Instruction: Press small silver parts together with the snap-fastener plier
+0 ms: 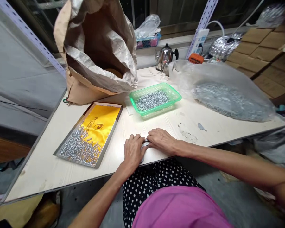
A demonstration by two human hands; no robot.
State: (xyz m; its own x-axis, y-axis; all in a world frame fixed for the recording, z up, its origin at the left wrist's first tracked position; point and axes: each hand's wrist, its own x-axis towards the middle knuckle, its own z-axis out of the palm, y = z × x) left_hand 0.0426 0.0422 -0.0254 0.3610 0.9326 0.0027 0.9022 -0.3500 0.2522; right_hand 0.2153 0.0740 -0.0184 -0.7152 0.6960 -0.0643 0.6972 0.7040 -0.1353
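Near the front edge of the table, my left hand [133, 150] and my right hand [161, 140] meet with bent fingers around a small grey metal piece [145, 143]. Most of that piece is covered by the fingers, so its kind cannot be made out. Left of my hands lies a shallow tray [109, 134] lined with a yellow printed cloth [103, 118]; many small silver metal pins [79, 148] are heaped at its near end. Beyond my hands stands a green plastic basket [144, 113], holding more such pins [153, 100].
A large open paper sack [85, 85] stands at the back left of the table [175, 123]. On the right rests a clear plastic bag [232, 98] of small metal parts. Behind are a metal kettle [165, 57], an orange object [196, 58] and stacked cardboard boxes [258, 53].
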